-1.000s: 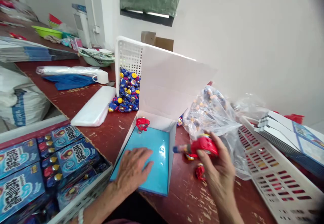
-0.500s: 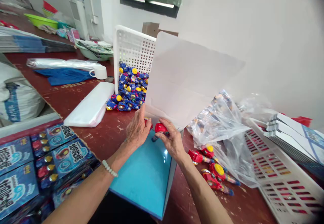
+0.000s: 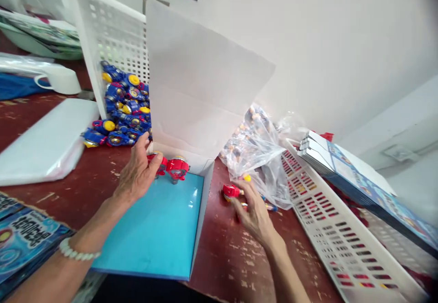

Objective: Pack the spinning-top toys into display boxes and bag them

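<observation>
An open cardboard box [image 3: 153, 234] with a bright blue inside stands before me, its white lid flap [image 3: 201, 79] raised. At its back left corner my left hand [image 3: 138, 173] is closed, thumb pressed against a red toy [image 3: 163, 166]; its other fingers are partly hidden behind the box wall. Beside that toy, a second red toy [image 3: 178, 168] stands against the back wall, with no hand on it. To the right of the box, my right hand [image 3: 255, 211] hovers with fingers apart over loose red toys [image 3: 230, 191] on the table, slightly blurred and covering some of them.
Blue and yellow toys [image 3: 126, 107] spill from a tipped white basket [image 3: 112, 24] at back left. Clear bags [image 3: 260, 157] of small parts lie behind the right hand. A long white basket [image 3: 328, 230] stands at right under flat printed cartons [image 3: 362, 170]. A white mug [image 3: 65, 80] is at left.
My right hand has left the red toy in the box and moved right to the loose toys on the table. My left hand stays at the box's back corner. The view has turned right.
</observation>
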### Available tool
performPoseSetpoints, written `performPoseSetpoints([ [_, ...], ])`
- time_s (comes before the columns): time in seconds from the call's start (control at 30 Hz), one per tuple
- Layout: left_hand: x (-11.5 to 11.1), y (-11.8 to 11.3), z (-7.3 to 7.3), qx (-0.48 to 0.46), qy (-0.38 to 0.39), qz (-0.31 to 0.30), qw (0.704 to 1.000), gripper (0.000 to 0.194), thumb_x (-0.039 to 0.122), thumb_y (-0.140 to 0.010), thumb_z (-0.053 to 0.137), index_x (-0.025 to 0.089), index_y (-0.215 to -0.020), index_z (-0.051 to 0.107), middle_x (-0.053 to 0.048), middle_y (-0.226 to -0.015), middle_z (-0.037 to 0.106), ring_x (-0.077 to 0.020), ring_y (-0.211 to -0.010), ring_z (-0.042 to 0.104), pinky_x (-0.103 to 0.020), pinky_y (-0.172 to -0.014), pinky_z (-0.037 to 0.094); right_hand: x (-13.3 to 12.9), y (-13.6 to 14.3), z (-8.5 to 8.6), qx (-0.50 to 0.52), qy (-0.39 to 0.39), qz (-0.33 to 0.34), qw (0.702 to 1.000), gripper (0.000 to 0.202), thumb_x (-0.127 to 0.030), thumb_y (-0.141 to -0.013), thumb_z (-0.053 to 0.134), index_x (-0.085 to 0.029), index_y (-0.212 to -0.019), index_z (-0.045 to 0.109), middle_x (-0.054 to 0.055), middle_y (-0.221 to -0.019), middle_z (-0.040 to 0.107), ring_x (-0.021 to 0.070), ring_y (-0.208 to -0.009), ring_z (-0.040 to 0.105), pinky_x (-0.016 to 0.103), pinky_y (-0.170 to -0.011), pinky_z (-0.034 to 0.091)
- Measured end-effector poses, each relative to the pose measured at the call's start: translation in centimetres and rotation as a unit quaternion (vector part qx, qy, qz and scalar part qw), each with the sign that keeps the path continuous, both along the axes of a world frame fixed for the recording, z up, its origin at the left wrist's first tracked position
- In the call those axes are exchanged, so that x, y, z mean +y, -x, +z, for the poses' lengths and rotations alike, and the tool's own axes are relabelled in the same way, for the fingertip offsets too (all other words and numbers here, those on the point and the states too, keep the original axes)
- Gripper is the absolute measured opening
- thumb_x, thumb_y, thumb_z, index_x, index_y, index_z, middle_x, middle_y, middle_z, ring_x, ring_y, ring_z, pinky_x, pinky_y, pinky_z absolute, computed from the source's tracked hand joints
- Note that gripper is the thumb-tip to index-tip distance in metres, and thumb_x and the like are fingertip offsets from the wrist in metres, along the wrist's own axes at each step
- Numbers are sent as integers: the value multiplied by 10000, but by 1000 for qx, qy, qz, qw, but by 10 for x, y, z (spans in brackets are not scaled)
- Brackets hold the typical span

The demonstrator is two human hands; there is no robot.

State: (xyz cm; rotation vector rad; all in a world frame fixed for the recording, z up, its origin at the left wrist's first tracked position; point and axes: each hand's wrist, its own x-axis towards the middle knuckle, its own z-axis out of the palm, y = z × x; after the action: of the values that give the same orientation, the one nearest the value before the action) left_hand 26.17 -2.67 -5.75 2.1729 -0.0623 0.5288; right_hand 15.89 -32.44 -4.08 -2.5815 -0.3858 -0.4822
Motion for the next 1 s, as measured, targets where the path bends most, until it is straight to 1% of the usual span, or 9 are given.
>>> performPoseSetpoints([
  [0.13,-3,27,6,-124,-17,38,991,660,410,-894,521,73,-1420,309,-173,-1405,421,-304,-1285,438,-481,-1087,360,-62,29,-43,125,144,-83,978,588,-159,-757,646,-229,-1323,504,133,-1332,509,319,-1192,506,511,-967,454],
  [0.23,-11,58,10,-189,0,37,981,543,351,-884,546,140,-1364,407,-118,-1336,497,-266,-1244,480,-445,-1074,395,-75,30,-64,117,134,-109,978,353,-190,-806,607,-227,-1157,609,113,-1211,578,278,-1073,580,446,-889,508],
  [0.3,-16,74,7,-204,4,-10,979,466,283,-880,548,175,-1322,448,-99,-1264,557,-242,-1174,539,-415,-1027,448,-74,26,-63,82,91,-103,987,242,-259,-838,596,-213,-1075,620,106,-1144,597,260,-1029,596,420,-868,518],
  [0.4,-19,81,0,-226,-61,-73,969,470,190,-872,538,203,-1330,433,-99,-1223,585,-235,-1136,561,-399,-997,466,-57,20,-40,-30,-38,-119,992,310,-357,-834,634,-201,-1096,582,114,-1141,604,262,-1027,603,421,-851,520],
  [0.5,-12,72,-2,-228,-163,-61,958,527,196,-874,523,213,-1380,378,-132,-1312,524,-288,-1238,482,-474,-1051,399,-24,19,-1,-148,-225,-144,952,508,-353,-808,694,-217,-1260,506,122,-1238,575,254,-1067,604,441,-886,510],
  [0.63,3,54,-1,-160,-281,-30,946,559,334,-887,520,246,-1414,357,-154,-1522,274,-395,-1390,265,-577,-1072,329,28,3,33,-204,-273,-68,938,556,-271,-839,688,-298,-1358,490,79,-1337,536,258,-1214,526,529,-1057,375],
  [0.8,19,38,-14,-102,-316,-73,941,721,423,-893,506,214,-1496,169,-178,-1579,103,-368,-1403,273,-510,-1054,395,70,-48,5,-192,-193,83,959,454,-232,-848,688,-294,-1282,572,89,-1317,551,235,-1217,533,443,-1008,465],
  [0.9,22,37,-20,-60,-311,-80,945,821,340,-851,572,208,-1510,101,-165,-1589,69,-339,-1405,289,-453,-1050,423,77,-65,-15,-159,-196,100,963,455,-211,-841,697,-282,-1275,582,94,-1323,552,222,-1207,544,406,-1012,467],
  [1.0,20,40,-20,-23,-306,-70,949,869,270,-813,604,228,-1514,92,-142,-1598,56,-336,-1393,319,-438,-1015,461,75,-65,-16,-117,-237,103,959,425,-212,-830,710,-289,-1238,615,75,-1309,571,221,-1227,530,394,-1018,461],
])
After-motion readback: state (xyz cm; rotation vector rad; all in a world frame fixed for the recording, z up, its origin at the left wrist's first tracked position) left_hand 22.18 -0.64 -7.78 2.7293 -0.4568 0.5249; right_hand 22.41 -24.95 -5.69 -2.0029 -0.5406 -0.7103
